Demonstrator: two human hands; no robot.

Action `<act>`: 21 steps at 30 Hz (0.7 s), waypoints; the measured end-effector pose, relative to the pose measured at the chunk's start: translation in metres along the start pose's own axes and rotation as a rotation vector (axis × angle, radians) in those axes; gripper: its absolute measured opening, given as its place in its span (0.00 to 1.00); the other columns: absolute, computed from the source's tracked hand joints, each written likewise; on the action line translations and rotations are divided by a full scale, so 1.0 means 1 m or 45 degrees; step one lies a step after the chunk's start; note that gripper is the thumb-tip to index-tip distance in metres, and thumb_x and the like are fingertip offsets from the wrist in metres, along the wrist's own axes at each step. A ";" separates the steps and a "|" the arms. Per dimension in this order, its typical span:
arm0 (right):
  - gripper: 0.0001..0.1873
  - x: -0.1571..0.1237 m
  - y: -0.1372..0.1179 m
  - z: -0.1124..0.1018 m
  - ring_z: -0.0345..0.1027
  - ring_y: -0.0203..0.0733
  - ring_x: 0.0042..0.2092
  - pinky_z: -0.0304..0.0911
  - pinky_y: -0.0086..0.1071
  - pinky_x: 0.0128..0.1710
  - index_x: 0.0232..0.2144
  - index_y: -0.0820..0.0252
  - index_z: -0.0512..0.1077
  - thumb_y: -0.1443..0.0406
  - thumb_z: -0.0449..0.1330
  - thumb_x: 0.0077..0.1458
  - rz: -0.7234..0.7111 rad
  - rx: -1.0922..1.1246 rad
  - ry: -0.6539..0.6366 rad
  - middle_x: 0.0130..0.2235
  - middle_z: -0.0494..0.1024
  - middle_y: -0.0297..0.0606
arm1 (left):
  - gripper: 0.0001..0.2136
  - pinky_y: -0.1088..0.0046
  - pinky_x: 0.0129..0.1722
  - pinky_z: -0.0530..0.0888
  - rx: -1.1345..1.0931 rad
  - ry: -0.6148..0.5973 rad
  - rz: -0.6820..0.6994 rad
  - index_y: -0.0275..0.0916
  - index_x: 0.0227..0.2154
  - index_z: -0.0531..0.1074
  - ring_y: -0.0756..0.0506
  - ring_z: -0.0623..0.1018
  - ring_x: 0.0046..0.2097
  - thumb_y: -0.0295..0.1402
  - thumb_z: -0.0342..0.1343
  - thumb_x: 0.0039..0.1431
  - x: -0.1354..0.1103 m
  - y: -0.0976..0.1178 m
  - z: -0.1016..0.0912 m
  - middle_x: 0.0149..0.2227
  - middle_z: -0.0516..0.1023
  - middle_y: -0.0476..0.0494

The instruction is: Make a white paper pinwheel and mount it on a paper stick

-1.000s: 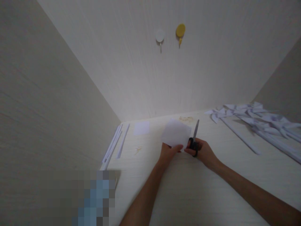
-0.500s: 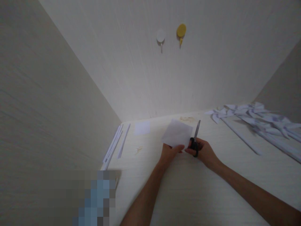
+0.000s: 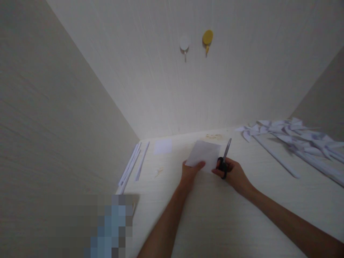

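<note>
A square sheet of white paper (image 3: 204, 154) is pinched at its lower left edge by my left hand (image 3: 190, 173), the thumb lying on top and the fingers beneath. My right hand (image 3: 233, 175) grips black-handled scissors (image 3: 227, 150) by their loops, with the blades pointing up and away from me, beside the sheet's right edge. The blades look closed. Whether the right fingertips touch the paper's lower right corner, I cannot tell.
Several paper pinwheels (image 3: 295, 132) with rolled paper sticks lie at the right. At the left are rolled paper sticks (image 3: 130, 165), another paper sheet (image 3: 163, 146) and small wooden sticks (image 3: 158, 172). More small sticks (image 3: 213, 136) lie near the wall. Two hooks, one yellow (image 3: 208, 37), hang there.
My left hand has shifted slightly left along the sheet, its thumb further onto the paper. The sheet has turned a little and sits lower. My right hand with the scissors has hardly moved.
</note>
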State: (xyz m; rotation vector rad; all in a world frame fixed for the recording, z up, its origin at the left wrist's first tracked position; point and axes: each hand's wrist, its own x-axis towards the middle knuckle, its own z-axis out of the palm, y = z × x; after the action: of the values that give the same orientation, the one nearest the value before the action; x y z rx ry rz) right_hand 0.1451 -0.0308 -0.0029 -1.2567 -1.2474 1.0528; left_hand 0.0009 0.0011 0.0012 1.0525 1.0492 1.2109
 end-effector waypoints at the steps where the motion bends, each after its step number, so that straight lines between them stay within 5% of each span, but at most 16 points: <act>1: 0.12 0.000 0.000 0.000 0.57 0.30 0.21 0.54 0.25 0.20 0.20 0.60 0.60 0.65 0.61 0.34 0.003 0.004 0.006 0.19 0.63 0.27 | 0.10 0.75 0.25 0.67 -0.081 0.013 -0.010 0.33 0.23 0.71 0.49 0.71 0.25 0.33 0.60 0.34 0.002 0.001 -0.002 0.24 0.73 0.45; 10: 0.13 0.004 0.008 -0.004 0.59 0.32 0.24 0.55 0.25 0.23 0.22 0.60 0.63 0.63 0.63 0.33 -0.074 0.166 0.222 0.23 0.67 0.30 | 0.07 0.80 0.21 0.63 -0.426 0.052 -0.054 0.34 0.16 0.67 0.54 0.68 0.19 0.29 0.60 0.33 0.013 0.004 -0.012 0.17 0.69 0.52; 14: 0.13 0.008 0.012 -0.007 0.56 0.30 0.21 0.52 0.25 0.19 0.22 0.60 0.63 0.62 0.63 0.34 -0.057 0.206 0.281 0.20 0.65 0.28 | 0.08 0.76 0.27 0.67 -0.435 -0.029 -0.059 0.33 0.19 0.70 0.52 0.71 0.23 0.29 0.61 0.32 0.012 0.004 -0.011 0.20 0.72 0.48; 21: 0.14 0.008 0.013 -0.007 0.55 0.29 0.21 0.52 0.25 0.20 0.20 0.61 0.63 0.62 0.64 0.32 -0.078 0.105 0.201 0.19 0.64 0.27 | 0.15 0.68 0.30 0.69 -0.041 0.046 -0.049 0.31 0.26 0.72 0.45 0.74 0.28 0.31 0.62 0.30 0.009 -0.001 -0.011 0.28 0.75 0.39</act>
State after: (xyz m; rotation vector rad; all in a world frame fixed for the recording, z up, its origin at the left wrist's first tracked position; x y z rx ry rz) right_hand 0.1537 -0.0224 -0.0148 -1.2070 -1.1043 0.9330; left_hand -0.0092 0.0106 -0.0019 0.9847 1.0698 1.2152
